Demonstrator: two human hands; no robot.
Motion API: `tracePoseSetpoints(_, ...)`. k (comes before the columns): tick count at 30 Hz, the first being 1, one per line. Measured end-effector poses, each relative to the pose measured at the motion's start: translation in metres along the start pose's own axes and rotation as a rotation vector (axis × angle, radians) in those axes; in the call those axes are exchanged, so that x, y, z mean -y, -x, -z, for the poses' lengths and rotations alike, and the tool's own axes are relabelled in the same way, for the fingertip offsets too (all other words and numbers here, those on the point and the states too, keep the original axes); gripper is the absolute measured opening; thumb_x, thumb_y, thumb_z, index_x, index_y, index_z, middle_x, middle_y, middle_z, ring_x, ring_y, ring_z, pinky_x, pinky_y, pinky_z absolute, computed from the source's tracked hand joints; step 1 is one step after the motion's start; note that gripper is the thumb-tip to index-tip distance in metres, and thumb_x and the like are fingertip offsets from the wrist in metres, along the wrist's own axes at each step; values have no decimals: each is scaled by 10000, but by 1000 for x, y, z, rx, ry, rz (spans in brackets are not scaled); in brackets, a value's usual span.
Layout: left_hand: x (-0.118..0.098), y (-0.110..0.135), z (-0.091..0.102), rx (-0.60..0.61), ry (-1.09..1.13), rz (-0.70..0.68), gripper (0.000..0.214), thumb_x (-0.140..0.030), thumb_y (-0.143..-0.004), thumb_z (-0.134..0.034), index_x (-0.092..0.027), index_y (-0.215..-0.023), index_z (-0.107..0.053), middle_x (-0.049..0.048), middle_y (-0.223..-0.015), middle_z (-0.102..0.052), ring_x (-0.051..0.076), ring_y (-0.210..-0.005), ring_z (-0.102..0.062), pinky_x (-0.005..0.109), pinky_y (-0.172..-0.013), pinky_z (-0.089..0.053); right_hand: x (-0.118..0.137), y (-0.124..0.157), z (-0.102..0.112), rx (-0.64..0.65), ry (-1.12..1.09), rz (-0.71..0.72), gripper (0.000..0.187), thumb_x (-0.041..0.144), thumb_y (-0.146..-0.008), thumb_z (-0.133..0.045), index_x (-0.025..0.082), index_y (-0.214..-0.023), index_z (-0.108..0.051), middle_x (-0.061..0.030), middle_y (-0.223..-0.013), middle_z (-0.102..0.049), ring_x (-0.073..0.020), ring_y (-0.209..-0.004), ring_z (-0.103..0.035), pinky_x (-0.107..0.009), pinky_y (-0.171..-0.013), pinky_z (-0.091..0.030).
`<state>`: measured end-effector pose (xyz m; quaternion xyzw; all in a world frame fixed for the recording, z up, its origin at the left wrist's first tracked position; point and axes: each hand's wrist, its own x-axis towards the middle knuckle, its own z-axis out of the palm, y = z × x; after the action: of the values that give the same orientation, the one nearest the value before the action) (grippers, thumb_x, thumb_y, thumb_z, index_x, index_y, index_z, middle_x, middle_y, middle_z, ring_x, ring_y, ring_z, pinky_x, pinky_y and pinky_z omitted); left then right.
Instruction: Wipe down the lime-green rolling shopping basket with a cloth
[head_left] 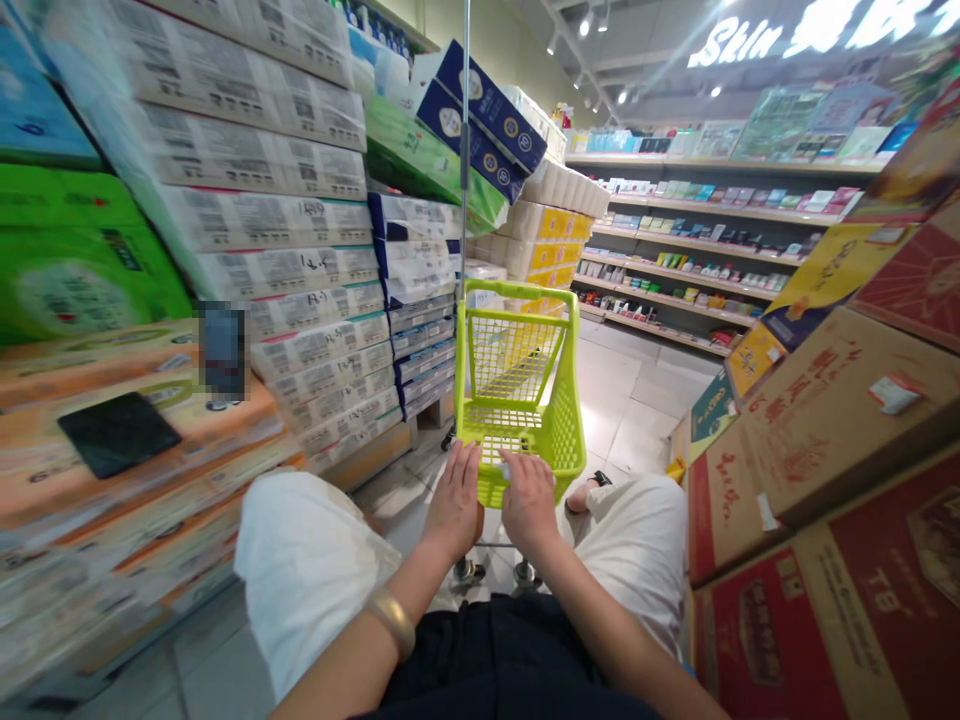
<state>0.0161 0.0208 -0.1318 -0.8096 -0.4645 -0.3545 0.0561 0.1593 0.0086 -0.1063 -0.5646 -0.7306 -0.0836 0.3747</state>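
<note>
Bare left hand (454, 497), right hand (531, 500): fingers grasping one lime-green latticed plastic cart (568, 425); two dark wheels (474, 573) below, perhaps more.

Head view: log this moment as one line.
left hand: at green cart, near edge | right hand: same edge | left of cart: stacked packs | right of cart: cardboard cartons

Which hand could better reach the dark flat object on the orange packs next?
Probably the left hand, at the green basket: it is nearer the dark flat object than the right hand.
</note>
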Motion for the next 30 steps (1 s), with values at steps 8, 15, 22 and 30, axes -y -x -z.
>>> tracePoseSetpoints(8,9,1,6,43,-20,-12,756,-53,-779,-421,-146,-1481,-155,153,-1439,-405,295,-1443,-204,516,-1113,-370,-14,6,16,-14,14,-12,464,27,-747,-430,184,-1153,-593,-78,-1090,-621,-209,-1065,-491,-377,-1014,-322)
tracePoseSetpoints(15,0,0,2,3,35,9,849,-14,-709,-428,-126,-1488,-109,170,-1442,-380,312,-1455,-155,540,-1135,-336,-13,7,13,-80,54,-116,458,21,-746,-405,166,-1141,-586,-98,-1065,-620,-233,-1053,-484,-421,-1005,-334)
tracePoseSetpoints(22,10,3,-5,-12,14,-1,764,-104,-824,-418,-111,-1487,-41,191,-1449,-372,316,-1447,-191,551,-1115,-357,31,-18,-7,101,-34,94,422,39,-737,-484,184,-1115,-602,-60,-1019,-657,-203,-959,-534,-339,-943,-373)
tracePoseSetpoints(30,6,0,6,19,10,-14,750,-40,-768,-416,-129,-1470,-166,158,-1425,-413,302,-1451,-181,526,-1123,-360,-28,7,25,-36,53,-55,375,39,-763,-448,194,-1061,-614,-60,-1022,-646,-208,-1002,-516,-362,-986,-326)
